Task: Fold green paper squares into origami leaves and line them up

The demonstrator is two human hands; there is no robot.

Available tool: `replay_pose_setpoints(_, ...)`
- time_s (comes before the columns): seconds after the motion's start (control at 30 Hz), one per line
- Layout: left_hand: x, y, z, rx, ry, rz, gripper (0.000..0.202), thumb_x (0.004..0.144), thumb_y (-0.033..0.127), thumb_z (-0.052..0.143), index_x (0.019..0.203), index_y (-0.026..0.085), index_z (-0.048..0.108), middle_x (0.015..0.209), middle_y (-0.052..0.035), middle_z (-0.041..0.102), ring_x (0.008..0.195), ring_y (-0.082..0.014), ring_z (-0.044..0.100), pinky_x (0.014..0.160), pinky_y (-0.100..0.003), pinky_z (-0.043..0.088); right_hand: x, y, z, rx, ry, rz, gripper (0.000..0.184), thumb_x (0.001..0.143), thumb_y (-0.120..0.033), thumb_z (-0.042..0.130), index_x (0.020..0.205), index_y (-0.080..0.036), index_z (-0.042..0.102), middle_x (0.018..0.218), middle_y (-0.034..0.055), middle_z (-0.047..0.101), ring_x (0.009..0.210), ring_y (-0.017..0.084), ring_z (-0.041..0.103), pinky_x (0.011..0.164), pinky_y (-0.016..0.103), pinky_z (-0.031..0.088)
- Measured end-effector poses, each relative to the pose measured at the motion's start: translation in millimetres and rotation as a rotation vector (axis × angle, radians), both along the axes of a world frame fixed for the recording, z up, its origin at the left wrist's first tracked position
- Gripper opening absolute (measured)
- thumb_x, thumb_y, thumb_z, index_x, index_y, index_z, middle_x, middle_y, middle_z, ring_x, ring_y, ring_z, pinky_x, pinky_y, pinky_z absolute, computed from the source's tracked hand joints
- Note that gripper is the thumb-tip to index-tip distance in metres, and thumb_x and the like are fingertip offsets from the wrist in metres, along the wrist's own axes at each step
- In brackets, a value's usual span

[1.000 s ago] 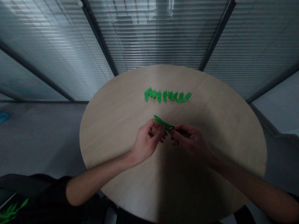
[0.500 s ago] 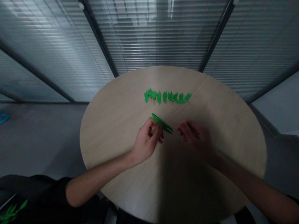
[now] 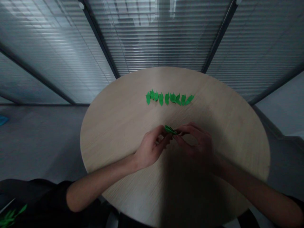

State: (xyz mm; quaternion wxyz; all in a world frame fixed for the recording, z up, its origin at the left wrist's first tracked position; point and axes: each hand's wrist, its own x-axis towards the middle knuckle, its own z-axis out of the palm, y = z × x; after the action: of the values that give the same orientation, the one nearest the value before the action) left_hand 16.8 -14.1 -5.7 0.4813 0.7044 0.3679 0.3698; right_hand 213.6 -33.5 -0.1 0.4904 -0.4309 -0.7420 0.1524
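Note:
A small folded piece of green paper (image 3: 169, 129) is held above the middle of the round table. My left hand (image 3: 152, 145) pinches its left side between thumb and fingers. On the other side, the thumb and fingertips of my right hand (image 3: 197, 142) close on the paper's right end, in shadow. Fingertips cover much of the piece. Beyond both hands, several small green folded paper pieces (image 3: 167, 98) lie in an uneven row, some touching one another.
The round wooden table (image 3: 106, 126) fills the middle of the view. Glass panels with blinds (image 3: 147, 47) stand behind its far edge. More green pieces (image 3: 11, 217) show at the lower left, beside a dark sleeve. A blue item (image 3: 3, 120) lies on the floor at left.
My right hand has moved left and closed on the green paper's right end. The paper has turned and shows less of itself between my fingers. The row stays put.

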Motion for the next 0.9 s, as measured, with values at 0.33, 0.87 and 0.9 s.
replay_pose_setpoints(0.33, -3.3, -1.4, 4.7, 0.097, -0.016, -0.028, 0.019, 0.104, 0.028, 0.048, 0.095, 0.016, 0.061, 0.085, -0.0069, 0.066, 0.072, -0.0145, 0.065, 0.058, -0.023, 0.056, 2.6, -2.2, 5.1, 0.078, 0.027, 0.096, 0.011, 0.094, -0.018, 0.07, 0.101, -0.026, 0.072, 0.108, 0.0052, 0.079, 0.097, 0.02, 0.076, 0.085, 0.037, 0.061)
replay_pose_setpoints(0.87, 0.8, -1.3, -0.9, 0.01, -0.038, -0.021, 0.025, 0.104, 0.039, 0.055, 0.099, 0.016, 0.063, 0.084, -0.0064, 0.069, 0.067, -0.0137, 0.066, 0.055, -0.022, 0.054, -1.5, -4.2, 1.3, -0.122, 0.225, 0.053, 0.007, 0.089, -0.017, 0.074, 0.09, -0.023, 0.071, 0.089, 0.0022, 0.076, 0.082, 0.017, 0.074, 0.076, 0.031, 0.061)
replay_pose_setpoints(0.9, 1.0, -1.6, -0.7, 0.005, -0.041, -0.024, 0.024, 0.104, 0.038, 0.054, 0.099, 0.016, 0.062, 0.084, -0.0062, 0.069, 0.067, -0.0134, 0.066, 0.055, -0.022, 0.054, -2.0, -3.9, 1.3, -0.177, 0.257, 0.052, 0.006, 0.089, -0.019, 0.075, 0.089, -0.023, 0.071, 0.087, 0.0019, 0.076, 0.08, 0.017, 0.074, 0.075, 0.031, 0.062)
